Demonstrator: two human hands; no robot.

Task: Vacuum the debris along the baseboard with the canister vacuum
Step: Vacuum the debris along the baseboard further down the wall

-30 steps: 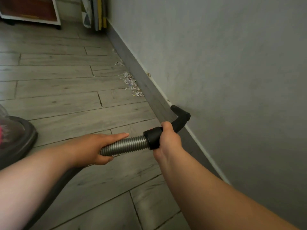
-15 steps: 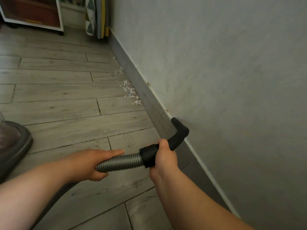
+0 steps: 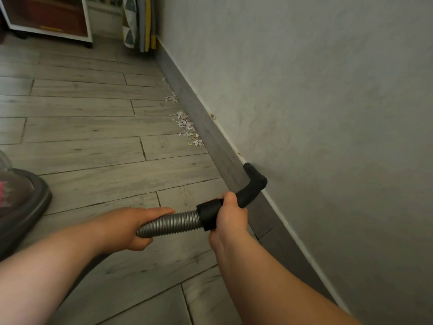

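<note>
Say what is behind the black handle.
Behind the black handle are the baseboard and the grey wall. The strip of baseboard it covers is hidden; the right hand hides its lower end.

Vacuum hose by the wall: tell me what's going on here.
A person is using both hands: the left hand grips the ribbed hose, and the right hand grips the black cuff behind the bent black handle. The paper scraps lie farther ahead along the baseboard, not yet reached. The canister sits at the left edge.
</note>
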